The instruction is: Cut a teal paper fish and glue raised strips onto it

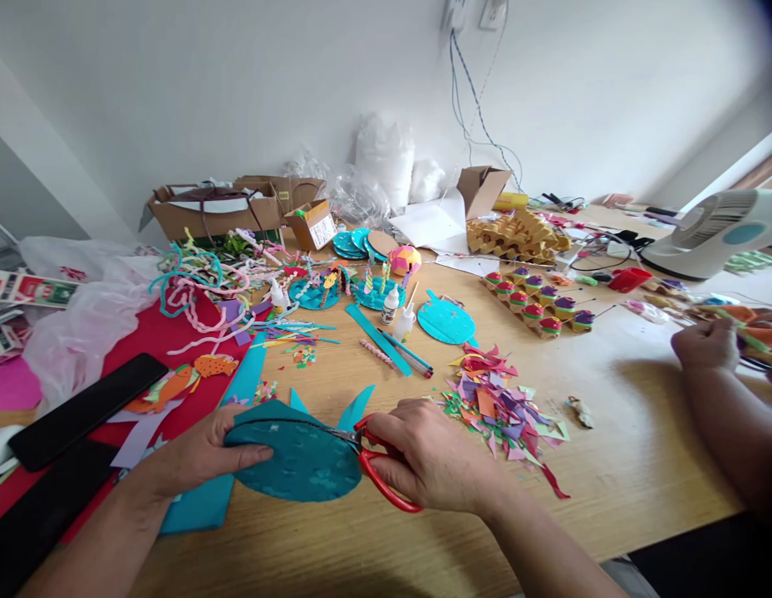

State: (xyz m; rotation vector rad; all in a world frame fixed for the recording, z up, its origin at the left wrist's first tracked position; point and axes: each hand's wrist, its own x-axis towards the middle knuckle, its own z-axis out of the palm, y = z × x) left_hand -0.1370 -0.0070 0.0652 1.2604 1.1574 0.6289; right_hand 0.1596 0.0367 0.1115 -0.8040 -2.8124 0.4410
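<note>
In the lower centre, the left hand's (220, 448) grip pinches the card (298, 473); the right hand's (426, 453) grips scissors (386, 488) at its edge. Trimming looks part done: lower edge rounded, upper flap apparently attached, offcuts (356, 408) above.

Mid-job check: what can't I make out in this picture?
All in the head view:
- Left hand: most fingers hidden behind the teal card.
- Scissors: blade tips hidden by that card.
- Orange-and-green piece at a co-worker's hand: cut off by the right edge.
- White bottle: label too small to read.
</note>
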